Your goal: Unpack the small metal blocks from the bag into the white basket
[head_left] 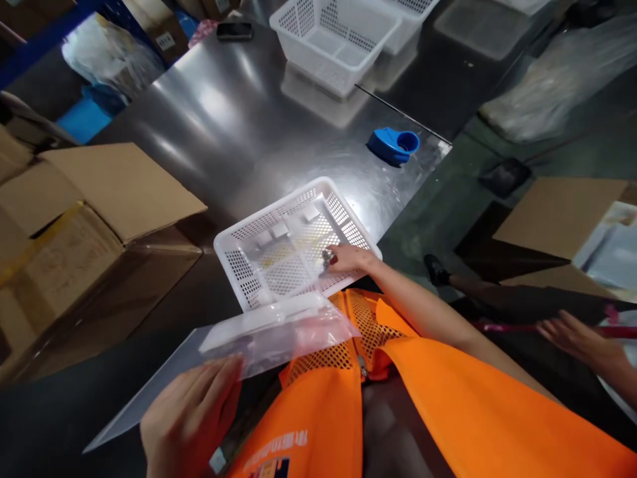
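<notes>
Perforated white plastic basket (241,271), polished metal counter (239,126).
Right hand (351,257): fingers pinching small shiny piece (327,256); left hand (192,408): fingers gripping clear, flimsy bag (293,332).

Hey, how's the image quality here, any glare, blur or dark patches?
In the head view, bright glare streaks the steel table; in that same view, the left hand looks soft, perhaps motion-blurred; shine on the clear plastic bag muddies its edges; the floor at right sits dim.
</notes>
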Demonstrator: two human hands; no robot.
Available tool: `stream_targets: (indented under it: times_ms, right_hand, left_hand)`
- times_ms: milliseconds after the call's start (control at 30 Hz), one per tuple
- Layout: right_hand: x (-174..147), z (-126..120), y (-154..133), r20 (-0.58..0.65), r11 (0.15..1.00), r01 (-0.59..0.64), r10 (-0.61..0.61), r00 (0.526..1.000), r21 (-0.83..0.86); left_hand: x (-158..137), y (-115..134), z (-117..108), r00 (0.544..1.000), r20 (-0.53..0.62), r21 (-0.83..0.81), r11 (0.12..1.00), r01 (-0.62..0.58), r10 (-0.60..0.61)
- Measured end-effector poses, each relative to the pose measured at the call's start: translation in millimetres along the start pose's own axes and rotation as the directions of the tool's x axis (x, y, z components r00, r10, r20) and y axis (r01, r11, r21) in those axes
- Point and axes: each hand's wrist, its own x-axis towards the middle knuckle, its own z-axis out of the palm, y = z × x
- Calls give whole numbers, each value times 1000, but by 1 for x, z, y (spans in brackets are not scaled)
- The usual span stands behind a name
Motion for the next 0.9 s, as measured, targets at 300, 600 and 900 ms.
stream_targets:
  times_ms: [300, 600, 900]
  right_hand:
    - [0, 25, 17, -496, 857, 446, -279, 822, 259]
    - [-30, 29, -3, -642, 301, 674, -211, 737, 675]
    - [-52, 20, -25, -176, -473, 63, -199, 964, 879]
  left_hand:
    - [-6, 10, 2, 999, -9, -8, 999, 32, -32]
    - [4, 6, 7, 1000, -12, 8, 1000, 13, -13]
    - [10, 8, 12, 998, -43, 31, 999, -41, 43]
